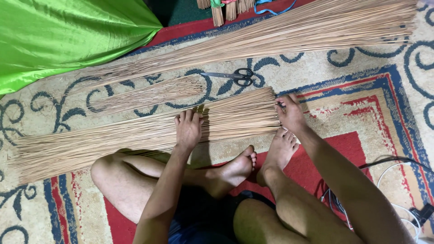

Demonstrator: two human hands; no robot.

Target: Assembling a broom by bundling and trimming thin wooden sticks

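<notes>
A flat layer of thin sticks (pixel 135 138) is pressed onto the carpet (pixel 361 95) by the left hand (pixel 188 129), fingers released. Its blunt end is pinched by the right hand (pixel 290 114). Scissors (pixel 233 77) lie beyond.

- Left hand (pixel 188 129) lies flat, palm down, fingers spread, on the near bundle of thin sticks (pixel 135 135).
- Right hand (pixel 290 114) at the bundle's cut end, fingertips pinching a few sticks.
- Scissors (pixel 235 76), black handles, blades closed, on the patterned carpet (pixel 361 90) just beyond the bundle.
- Smaller loose sticks (pixel 149 95) between the near bundle and the long far bundle (pixel 280 34).
- Green cloth (pixel 58 36) at upper left.
- Cables (pixel 398 190) at lower right.
</notes>
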